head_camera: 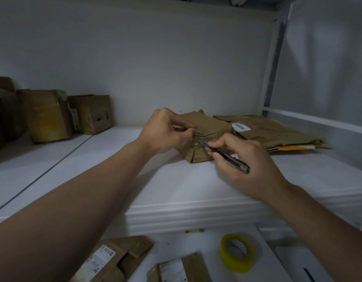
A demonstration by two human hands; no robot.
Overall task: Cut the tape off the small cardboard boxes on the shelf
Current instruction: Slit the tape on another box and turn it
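A small, crumpled brown cardboard box (206,127) lies on the white shelf (176,180), near its middle. My left hand (166,131) pinches a strip of clear tape at the box's near left corner. My right hand (243,159) grips a dark utility knife (227,155), whose blade tip meets the tape on the box's front face just right of my left fingers. The box's lower front is partly hidden behind both hands.
Flattened cardboard with a barcode label (274,131) is stacked right of the box. Upright small boxes (47,115) stand at the shelf's back left. Below the shelf edge lie a yellow tape roll (237,253) and opened boxes (119,259).
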